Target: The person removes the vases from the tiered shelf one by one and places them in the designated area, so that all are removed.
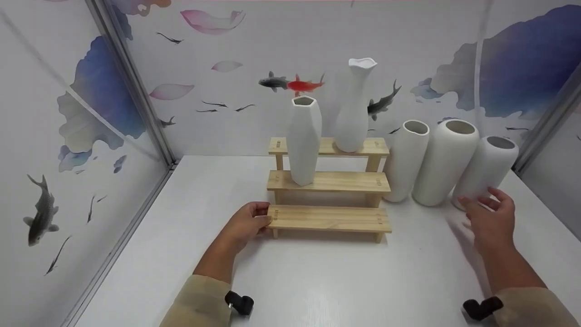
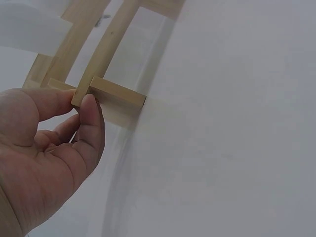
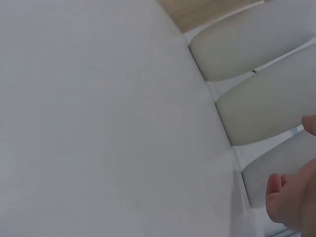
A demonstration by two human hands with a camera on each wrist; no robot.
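Note:
A three-step wooden stand stands on the white table. A faceted white vase is on its middle step and a tall wavy-rimmed vase on the top step. My left hand pinches the left end of the bottom step between thumb and fingers. To the right of the stand, three white cylinder vases stand in a row. My right hand hovers with fingers spread just in front of the rightmost vase, not touching it.
Wall panels painted with fish and petals enclose the table on the left, back and right. The table's front half lies bare between my two forearms.

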